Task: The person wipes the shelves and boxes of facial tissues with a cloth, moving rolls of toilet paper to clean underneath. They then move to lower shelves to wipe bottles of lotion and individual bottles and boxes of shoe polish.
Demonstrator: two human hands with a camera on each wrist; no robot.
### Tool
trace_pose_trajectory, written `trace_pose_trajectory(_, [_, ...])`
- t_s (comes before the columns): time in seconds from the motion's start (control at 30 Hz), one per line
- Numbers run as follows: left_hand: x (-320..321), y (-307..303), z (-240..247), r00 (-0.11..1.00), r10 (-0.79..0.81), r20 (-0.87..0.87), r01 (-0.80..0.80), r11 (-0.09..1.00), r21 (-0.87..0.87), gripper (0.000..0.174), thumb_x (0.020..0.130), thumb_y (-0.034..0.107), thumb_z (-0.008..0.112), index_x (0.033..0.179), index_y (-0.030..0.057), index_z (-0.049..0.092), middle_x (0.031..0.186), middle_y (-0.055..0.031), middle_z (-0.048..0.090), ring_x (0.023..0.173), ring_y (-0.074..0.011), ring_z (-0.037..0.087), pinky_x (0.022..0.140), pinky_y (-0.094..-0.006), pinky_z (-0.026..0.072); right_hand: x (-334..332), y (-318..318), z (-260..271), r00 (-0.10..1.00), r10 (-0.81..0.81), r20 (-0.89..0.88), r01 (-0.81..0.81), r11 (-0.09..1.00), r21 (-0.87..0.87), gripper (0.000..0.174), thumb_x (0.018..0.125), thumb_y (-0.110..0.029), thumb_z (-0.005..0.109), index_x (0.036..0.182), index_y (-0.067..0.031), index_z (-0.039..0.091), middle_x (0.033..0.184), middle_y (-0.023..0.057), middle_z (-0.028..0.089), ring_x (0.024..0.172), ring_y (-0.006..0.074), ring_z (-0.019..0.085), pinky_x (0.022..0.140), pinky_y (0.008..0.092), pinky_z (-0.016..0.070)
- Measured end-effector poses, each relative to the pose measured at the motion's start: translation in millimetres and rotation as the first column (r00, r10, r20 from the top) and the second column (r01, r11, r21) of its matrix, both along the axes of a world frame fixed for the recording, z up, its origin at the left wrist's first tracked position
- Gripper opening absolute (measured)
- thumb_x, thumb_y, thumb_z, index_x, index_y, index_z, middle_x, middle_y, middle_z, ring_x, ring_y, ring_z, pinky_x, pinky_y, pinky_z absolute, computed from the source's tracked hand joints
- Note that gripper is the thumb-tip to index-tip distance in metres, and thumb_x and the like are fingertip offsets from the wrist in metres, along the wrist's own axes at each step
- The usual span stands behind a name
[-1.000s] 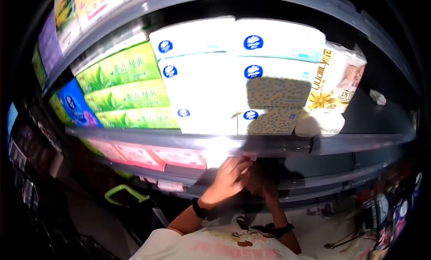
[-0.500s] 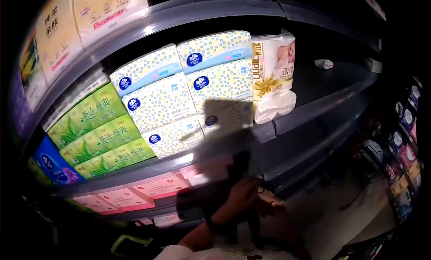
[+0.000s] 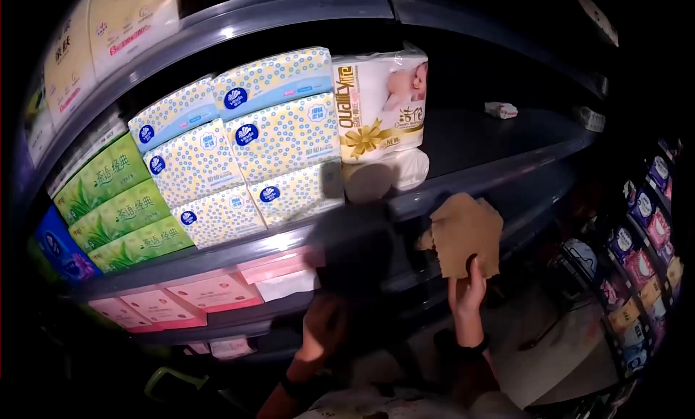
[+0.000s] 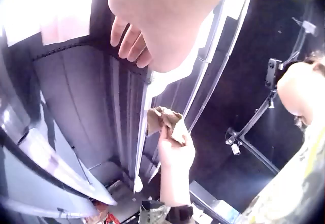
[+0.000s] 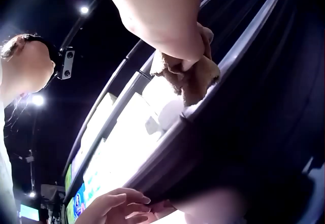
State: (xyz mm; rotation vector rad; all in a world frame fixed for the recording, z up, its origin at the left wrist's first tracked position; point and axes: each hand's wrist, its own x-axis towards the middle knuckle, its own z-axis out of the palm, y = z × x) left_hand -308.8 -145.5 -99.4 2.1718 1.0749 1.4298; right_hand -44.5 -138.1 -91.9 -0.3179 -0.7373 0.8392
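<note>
A brown cloth (image 3: 467, 234) hangs in front of the shelf edge, pinched between thumb and fingers of my right hand (image 3: 469, 294). The left wrist view shows this cloth (image 4: 166, 125) bunched above the fingertips. Lower and to the left, my left hand (image 3: 323, 323) is in shadow near the pink packs (image 3: 217, 288) on the lower shelf. Its fingers (image 4: 133, 44) hang loosely bent and hold nothing in the left wrist view. The right wrist view has the cloth (image 5: 195, 82) crumpled under the right hand, close to a shelf edge.
Vinda tissue packs (image 3: 286, 136) and green tissue packs (image 3: 137, 202) are stacked on the middle shelf (image 3: 463, 183). Beside them a Quality Life pack (image 3: 384, 107) stands on a white pack (image 3: 413, 169). A small crumpled white item (image 3: 501, 110) lies farther right. Packaged goods (image 3: 641, 256) line the right side.
The hands were together below the shelf edge and are now apart. My right hand has moved right and up with the brown cloth. The view has turned rightward.
</note>
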Motion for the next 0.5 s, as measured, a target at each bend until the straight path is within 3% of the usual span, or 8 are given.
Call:
trace_pose_trajectory(0.03, [8.4, -0.6, 4.6, 1.0, 0.022, -0.004, -0.022, 1.0, -0.001, 0.019, 0.072, -0.001, 0.054, 0.091, -0.0002, 0.057, 0.09, -0.0161, 0.056, 0.083, -0.0323, 0.055, 0.073, -0.0352, 0.0449, 8.0, 9.9, 9.2, 1.0, 0.014, 0.025, -0.015, 1.0, 0.025, 0.046, 0.091, -0.017, 0.045, 0.131, -0.004, 0.028, 0.13, 0.0067, 0.037, 0.119, 0.0201, 0.037, 0.1, 0.0363, 0.0294])
trace_pose_trajectory(0.1, [29.9, 1.8, 17.6, 0.99, 0.129, 0.048, -0.135, 0.977, 0.162, 0.02, 0.071, -0.002, 0.055, 0.091, -0.0003, 0.057, 0.095, -0.0163, 0.055, 0.086, -0.0331, 0.055, 0.075, -0.0349, 0.0443, 25.2, 26.3, 25.8, 0.998, 0.04, 0.057, -0.043, 0.998, 0.053, 0.046, 0.091, -0.017, 0.045, 0.132, -0.0039, 0.027, 0.131, 0.0075, 0.036, 0.12, 0.0207, 0.036, 0.101, 0.0363, 0.0282])
trace_pose_trajectory(0.13, [39.7, 3.5, 36.9, 0.998, 0.06, 0.016, -0.062, 0.98, 0.187, 0.026, 0.068, 0.0, 0.058, 0.094, 0.0002, 0.058, 0.101, -0.0169, 0.054, 0.092, -0.0331, 0.053, 0.079, -0.0371, 0.043, 33.4, 31.9, 30.6, 0.997, 0.052, 0.061, -0.055, 0.997, 0.049, 0.047, 0.09, -0.016, 0.045, 0.132, -0.0037, 0.026, 0.131, 0.0083, 0.036, 0.12, 0.0213, 0.036, 0.101, 0.0364, 0.0273])
trace_pose_trajectory(0.2, [59.2, 17.8, 79.2, 0.986, 0.061, -0.158, 0.012, 0.907, 0.421, 0.033, 0.064, 0.0, 0.061, 0.097, -0.0023, 0.056, 0.105, -0.0173, 0.052, 0.094, -0.035, 0.052, 0.079, -0.0422, 0.0439, 52.5, 39.2, 32.5, 0.992, 0.125, -0.015, -0.126, 0.985, -0.117, 0.049, 0.09, -0.017, 0.046, 0.133, -0.0037, 0.025, 0.132, 0.0087, 0.035, 0.12, 0.0221, 0.035, 0.101, 0.0366, 0.0268])
trace_pose_trajectory(0.23, [69.4, 23.4, 101.3, 0.955, 0.148, -0.258, 0.0, 0.867, 0.498, 0.039, 0.064, 0.003, 0.062, 0.101, -0.0021, 0.054, 0.109, -0.0174, 0.05, 0.1, -0.0345, 0.049, 0.083, -0.0443, 0.0409, 61.5, 48.1, 31.3, 0.982, 0.161, 0.095, -0.163, 0.987, 0.011, 0.051, 0.09, -0.021, 0.048, 0.133, -0.0049, 0.026, 0.132, 0.0087, 0.034, 0.121, 0.0224, 0.035, 0.102, 0.0364, 0.0262])
trace_pose_trajectory(0.27, [79.7, 29.4, 125.1, 0.907, 0.238, -0.348, 0.0, 0.825, 0.565, 0.045, 0.063, 0.006, 0.063, 0.106, -0.0019, 0.052, 0.113, -0.0176, 0.048, 0.105, -0.0341, 0.047, 0.088, -0.0465, 0.0379, 66.0, 53.3, 34.3, 0.981, 0.152, 0.122, -0.15, 0.988, -0.025, 0.054, 0.089, -0.024, 0.05, 0.133, -0.0055, 0.025, 0.132, 0.009, 0.034, 0.12, 0.0218, 0.035, 0.101, 0.0364, 0.0279])
trace_pose_trajectory(0.33, [98.4, 50.8, 182.3, 0.811, 0.381, -0.443, 0.006, 0.753, 0.658, 0.052, 0.068, 0.017, 0.063, 0.114, -0.0017, 0.047, 0.118, -0.018, 0.045, 0.112, -0.0336, 0.041, 0.095, -0.0464, 0.0317, 79.8, 74.3, 29.6, 0.969, 0.002, 0.248, 0.042, 0.985, -0.17, 0.055, 0.089, -0.025, 0.05, 0.133, -0.0046, 0.025, 0.131, 0.0098, 0.034, 0.12, 0.0213, 0.036, 0.1, 0.0361, 0.03])
trace_pose_trajectory(0.5, [106.4, 115.4, 272.4, 0.545, 0.75, -0.374, -0.151, 0.527, 0.836, 0.063, 0.075, 0.033, 0.059, 0.123, -0.0016, 0.038, 0.124, -0.019, 0.042, 0.116, -0.0327, 0.039, 0.098, -0.0417, 0.03, 91.7, 90.8, 46.4, 0.847, -0.051, 0.528, 0.102, 0.993, -0.067, 0.054, 0.09, -0.024, 0.05, 0.133, -0.0029, 0.026, 0.131, 0.0104, 0.034, 0.119, 0.0206, 0.036, 0.098, 0.0353, 0.0325])
